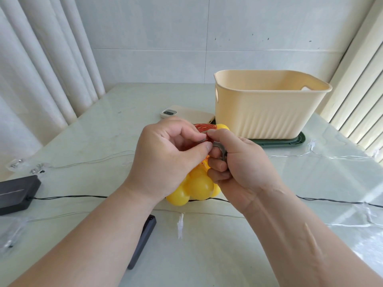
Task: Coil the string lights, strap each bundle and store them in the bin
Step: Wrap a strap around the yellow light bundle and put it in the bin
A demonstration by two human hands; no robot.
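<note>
Pinching the strap (pixel 220 149), left hand (pixel 165 151) meets right hand (pixel 242 162) gripping bundle (pixel 200 185).

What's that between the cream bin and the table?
A dark green tray lies flat under the bin on the table, its edge showing in the head view.

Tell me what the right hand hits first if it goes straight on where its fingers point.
Probably the left hand: the right hand points left across the grey strap, straight at that hand's fingertips, nearly touching.
</note>
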